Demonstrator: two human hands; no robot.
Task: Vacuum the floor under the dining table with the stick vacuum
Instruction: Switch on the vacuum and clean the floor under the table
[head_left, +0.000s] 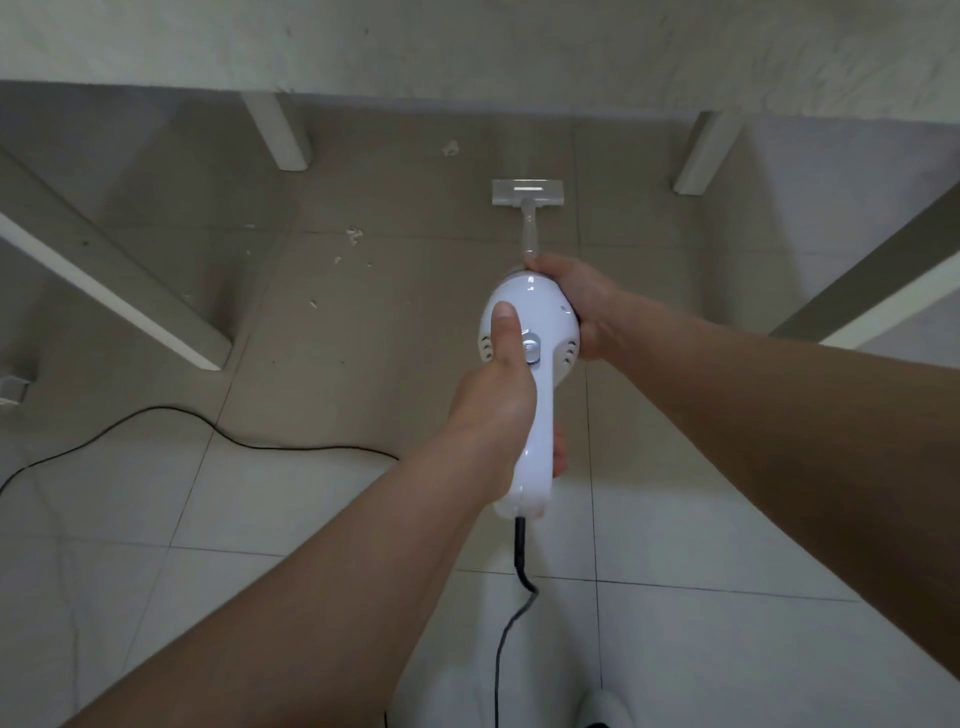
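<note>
I hold a white stick vacuum (540, 322) over the tiled floor. My left hand (498, 400) grips its handle, thumb lying along the top beside a grey switch. My right hand (576, 306) wraps the right side of the round motor body. The clear tube runs forward to the flat floor head (527, 193), which rests on the shaded tiles under the dining table (467, 47). Pale crumbs (354, 236) lie scattered left of the head, and one larger scrap (450, 148) lies farther back.
White table legs stand at the back left (278, 132) and back right (706, 156). Slanted legs cross the left (114, 275) and right (878, 280) sides. The black power cord (514, 623) trails from the handle, and a length of black cord (171, 415) loops across the left floor.
</note>
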